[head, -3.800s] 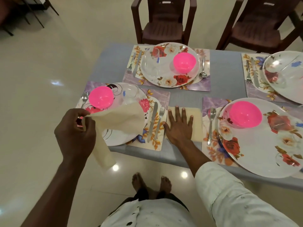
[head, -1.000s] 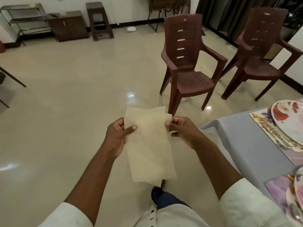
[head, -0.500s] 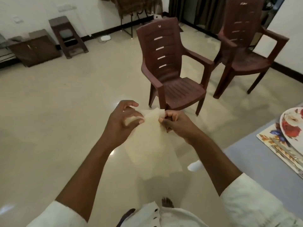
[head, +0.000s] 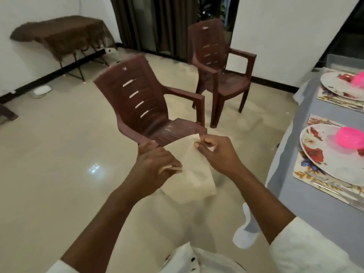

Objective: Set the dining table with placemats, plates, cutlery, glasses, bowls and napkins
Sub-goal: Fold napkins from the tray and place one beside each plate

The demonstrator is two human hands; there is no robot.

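Observation:
A cream napkin [head: 194, 174] hangs in the air between my hands, over the floor and left of the table. My left hand [head: 157, 164] grips its left side with curled fingers. My right hand [head: 216, 152] pinches its top edge between thumb and fingertips. At the right edge stands the grey dining table [head: 291, 186] with floral placemats [head: 303, 174]. On the near mat lies a flowered plate [head: 323, 154] carrying a pink bowl [head: 349, 137]. A second plate [head: 338, 83] with another pink bowl sits farther back.
Two brown plastic armchairs stand on the tiled floor, one [head: 149, 107] right in front of my hands, one [head: 218, 62] behind it. A cloth-covered side table [head: 63, 36] is against the far left wall. Dark curtains [head: 153, 22] hang at the back.
I have turned right, so the table's place settings have come further into view. My hands stay together on the napkin, which now hangs more bunched than one second ago.

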